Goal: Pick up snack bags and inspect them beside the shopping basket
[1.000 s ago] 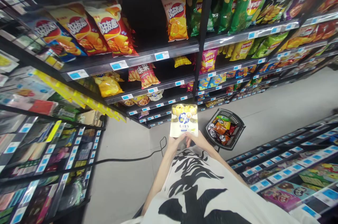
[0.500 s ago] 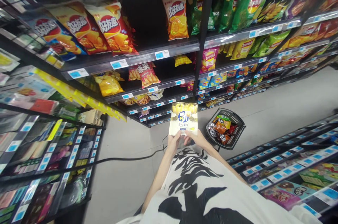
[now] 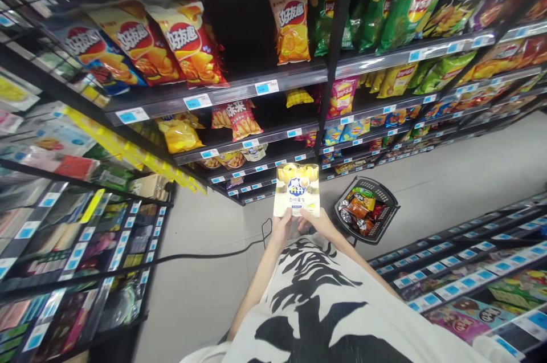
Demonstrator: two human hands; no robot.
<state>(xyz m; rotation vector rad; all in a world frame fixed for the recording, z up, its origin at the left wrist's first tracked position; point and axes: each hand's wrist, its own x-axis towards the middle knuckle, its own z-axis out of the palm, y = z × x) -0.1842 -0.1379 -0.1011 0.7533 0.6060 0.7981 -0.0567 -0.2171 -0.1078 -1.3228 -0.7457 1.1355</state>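
Observation:
Both of my hands hold a cream-and-yellow snack bag (image 3: 296, 189) by its lower edge, its printed front facing me. My left hand (image 3: 282, 225) grips the lower left corner with the thumb on the front. The lower right part is pinched by my right hand (image 3: 315, 220), thumb also in front. The other fingers are mostly hidden behind the bag. To the right on the floor sits a dark shopping basket (image 3: 387, 225) with several snack packets (image 3: 361, 203) in it.
Ahead stands a black shelf unit (image 3: 239, 89) with chip bags (image 3: 192, 41) and price tags. More goods fill the left shelves (image 3: 85, 249) and the right shelves (image 3: 465, 277). A black cable (image 3: 205, 256) runs across the grey floor (image 3: 192, 300).
The camera view has shifted slightly, so the shelves appear a little farther right. The snack bag has tilted a little and stays in both hands.

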